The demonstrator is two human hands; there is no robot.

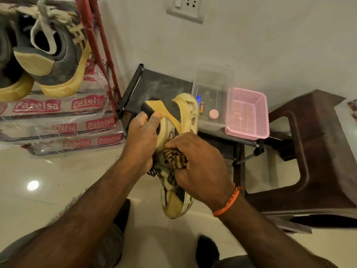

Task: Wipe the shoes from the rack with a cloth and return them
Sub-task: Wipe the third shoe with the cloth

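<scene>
Inspector: Report the frame, left to right.

Operator: Upper left, I see a grey and yellow sneaker (56, 55) resting heel toward me on wrapped packs (58, 120) printed "Patelsa", beside a red rack frame (92, 35). The packs lie on a glossy tiled floor (38, 190).

Inspector: Hands?

Operator: At centre, my left hand (142, 140) grips the heel collar of a yellow and black shoe (177, 206), thumb curled over the rim. The shoe is held in the air, heel away from me, toe toward me. My right hand (201, 167) is clamped on a striped cloth (176, 157), pressing it against the shoe's side. An orange thread band (228, 202) circles that wrist.

Inspector: Further right?

Operator: Behind the shoe, a low black surface (154, 84) carries a clear plastic box (212, 89) and a pink mesh basket (247, 113) just beside it. A brown plastic stool (318, 151) stands at right. A wall socket (187, 6) sits top centre.
</scene>
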